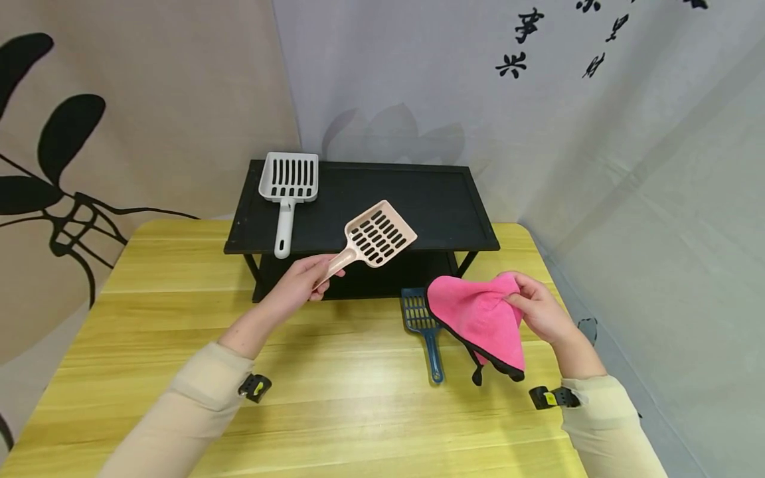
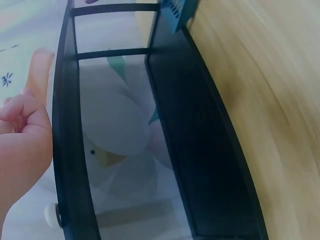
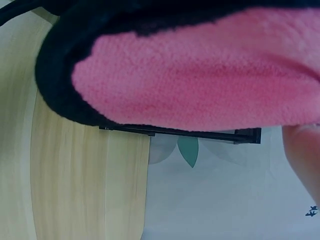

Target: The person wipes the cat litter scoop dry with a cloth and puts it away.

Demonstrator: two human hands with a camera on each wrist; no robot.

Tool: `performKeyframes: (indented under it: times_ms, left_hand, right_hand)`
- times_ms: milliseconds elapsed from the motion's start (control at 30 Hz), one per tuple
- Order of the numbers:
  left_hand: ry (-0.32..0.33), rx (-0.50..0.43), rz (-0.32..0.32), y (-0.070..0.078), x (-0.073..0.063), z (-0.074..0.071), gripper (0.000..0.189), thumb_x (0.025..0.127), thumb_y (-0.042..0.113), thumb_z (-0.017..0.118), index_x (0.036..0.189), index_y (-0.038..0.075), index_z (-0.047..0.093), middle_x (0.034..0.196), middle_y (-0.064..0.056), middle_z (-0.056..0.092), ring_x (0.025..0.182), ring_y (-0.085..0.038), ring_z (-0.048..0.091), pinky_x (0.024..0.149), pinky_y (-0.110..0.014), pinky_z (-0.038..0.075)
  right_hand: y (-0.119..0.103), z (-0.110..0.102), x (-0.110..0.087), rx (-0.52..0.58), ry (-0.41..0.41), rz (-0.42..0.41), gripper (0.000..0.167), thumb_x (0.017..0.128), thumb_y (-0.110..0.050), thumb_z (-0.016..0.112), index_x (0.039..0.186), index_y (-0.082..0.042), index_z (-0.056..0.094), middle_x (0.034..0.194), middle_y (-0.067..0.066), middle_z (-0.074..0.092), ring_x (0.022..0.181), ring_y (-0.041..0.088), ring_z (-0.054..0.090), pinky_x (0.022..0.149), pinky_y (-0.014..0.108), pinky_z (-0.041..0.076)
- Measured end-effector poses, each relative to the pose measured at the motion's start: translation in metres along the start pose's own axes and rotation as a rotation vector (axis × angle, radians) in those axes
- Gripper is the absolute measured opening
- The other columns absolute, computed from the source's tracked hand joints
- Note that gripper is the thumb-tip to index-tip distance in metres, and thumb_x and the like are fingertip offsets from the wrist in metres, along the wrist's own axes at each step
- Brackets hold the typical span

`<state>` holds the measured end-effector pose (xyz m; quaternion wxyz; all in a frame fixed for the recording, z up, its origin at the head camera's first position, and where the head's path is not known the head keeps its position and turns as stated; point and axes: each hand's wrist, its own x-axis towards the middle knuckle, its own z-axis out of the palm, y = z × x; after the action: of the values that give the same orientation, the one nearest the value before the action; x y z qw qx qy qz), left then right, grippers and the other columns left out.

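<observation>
Above the yellow wood-grain table point(image 1: 311, 425): left hand point(image 1: 307, 279) gripping pale-pink slotted plastic scoop point(image 1: 360, 248); right hand point(image 1: 540, 311) pinching pink black-edged fleecy cloth point(image 1: 481, 315).

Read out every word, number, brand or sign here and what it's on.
"事": black, on the pale backdrop.
"兴": same backdrop, below it.
"里", apparently: same backdrop, further right.
"财", apparently: same backdrop, below that one.
Top-edge characters: cut off, unreadable.
Wrist-view characters: too blurred.
Left wristband, right wristband: any marking too small to read.
Pink cloth, beige scoop, gray scoop, blue scoop: none visible.
</observation>
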<state>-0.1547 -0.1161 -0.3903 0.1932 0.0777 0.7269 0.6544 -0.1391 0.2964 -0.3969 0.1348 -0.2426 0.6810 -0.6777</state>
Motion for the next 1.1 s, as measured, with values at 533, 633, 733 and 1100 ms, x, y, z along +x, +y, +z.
performKeyframes:
  times_ms: [533,633,733,1100]
  left_hand:
    - [0.072,0.014,-0.164,0.018,0.013,0.011,0.032,0.104,0.022,0.03,0.124,-0.003,0.031,0.085,-0.002,0.04,0.06,-0.008,0.035,0.054,-0.02,0.033]
    - [0.078,0.039,-0.185,0.016,0.012,0.009,0.033,0.103,0.025,0.033,0.122,-0.003,0.035,0.086,-0.002,0.042,0.063,-0.009,0.036,0.055,-0.021,0.034]
    - [0.072,0.055,-0.201,0.017,0.01,0.007,0.039,0.102,0.027,0.034,0.126,-0.003,0.038,0.09,-0.002,0.045,0.067,-0.01,0.038,0.057,-0.02,0.037]
    - [-0.025,-0.189,-0.192,0.021,-0.002,-0.002,0.041,0.103,0.02,0.031,0.132,-0.008,0.037,0.084,0.012,0.059,0.067,0.0,0.046,0.059,-0.013,0.042]
  right_hand:
    - [0.001,0.002,-0.002,-0.035,0.023,0.063,0.037,0.095,0.009,0.036,0.106,-0.019,0.059,0.088,-0.009,0.059,0.054,0.005,0.054,0.052,0.017,0.048]
    - [0.001,0.002,-0.003,-0.031,0.026,0.066,0.037,0.095,0.008,0.036,0.106,-0.018,0.059,0.088,-0.009,0.059,0.055,0.005,0.055,0.053,0.018,0.048]
    - [0.002,0.001,-0.003,-0.03,0.02,0.058,0.036,0.095,0.008,0.036,0.107,-0.018,0.059,0.089,-0.009,0.059,0.057,0.005,0.055,0.054,0.017,0.048]
    - [0.003,0.002,-0.005,-0.017,0.024,0.059,0.033,0.096,0.006,0.039,0.107,-0.018,0.059,0.09,-0.009,0.06,0.058,0.005,0.056,0.054,0.018,0.048]
